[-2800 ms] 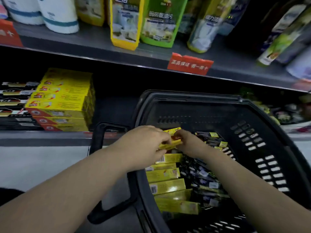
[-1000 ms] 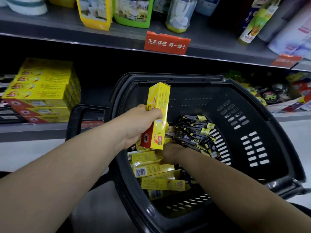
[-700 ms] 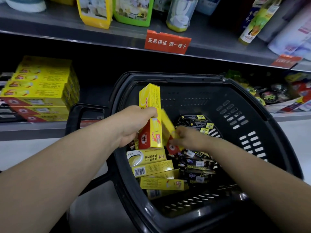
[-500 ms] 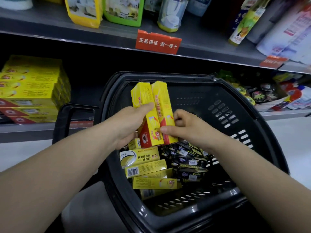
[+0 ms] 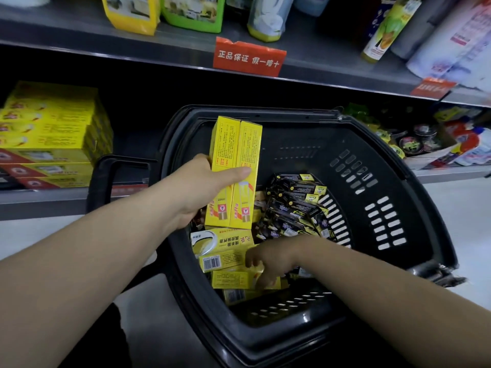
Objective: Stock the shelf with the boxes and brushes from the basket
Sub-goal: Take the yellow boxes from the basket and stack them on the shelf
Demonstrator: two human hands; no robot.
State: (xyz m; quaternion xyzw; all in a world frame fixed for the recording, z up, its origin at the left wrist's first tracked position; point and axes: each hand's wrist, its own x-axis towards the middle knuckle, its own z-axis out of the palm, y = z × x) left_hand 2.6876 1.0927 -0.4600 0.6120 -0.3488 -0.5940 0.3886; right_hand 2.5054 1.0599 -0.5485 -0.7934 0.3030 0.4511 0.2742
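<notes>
Basket (image 5: 265,112) holds loose yellow boxes (image 5: 223,245) and black packs (image 5: 297,203). Left grip (image 5: 202,187) clasps two upright yellow boxes (image 5: 233,168) over its middle; right grip (image 5: 268,258) touches boxes at its near end, hold unclear.

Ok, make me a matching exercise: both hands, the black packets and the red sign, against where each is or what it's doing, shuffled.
1 left hand
2 right hand
3 black packets
4 red sign

A on the upper shelf edge
B holding two yellow boxes
C reaching low in the basket
D piled at basket's right

Pairs: 1-B, 2-C, 3-D, 4-A
</notes>
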